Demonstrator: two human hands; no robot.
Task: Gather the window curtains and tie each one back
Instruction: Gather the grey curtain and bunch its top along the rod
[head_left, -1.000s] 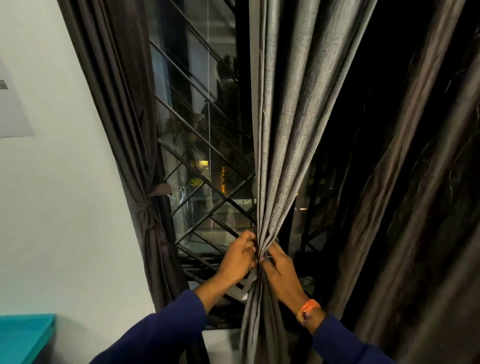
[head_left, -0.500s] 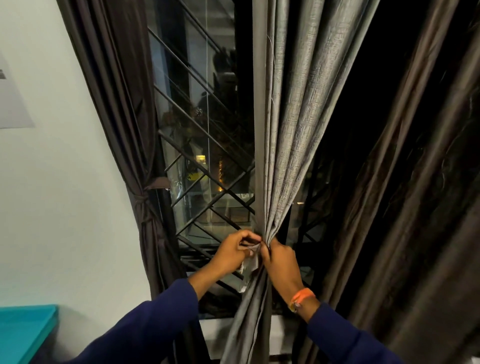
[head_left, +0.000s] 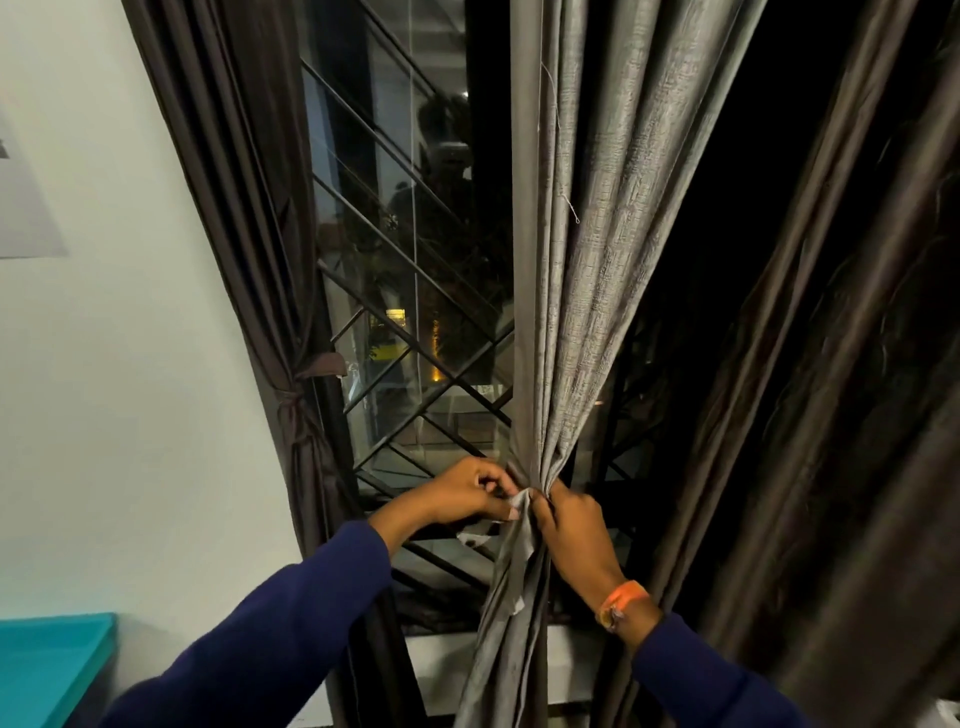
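Night window (head_left: 410, 291) | both hands (head_left: 467, 493) (head_left: 571, 525) gripping gathered grey curtain (head_left: 587, 270) | no readable writing

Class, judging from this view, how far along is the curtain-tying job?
Done: the dark brown curtain by the white wall is already tied. In hand: the left hand and right hand pinch the gathered grey textured curtain at its waist. Left: the dark brown curtain on the right hangs loose.
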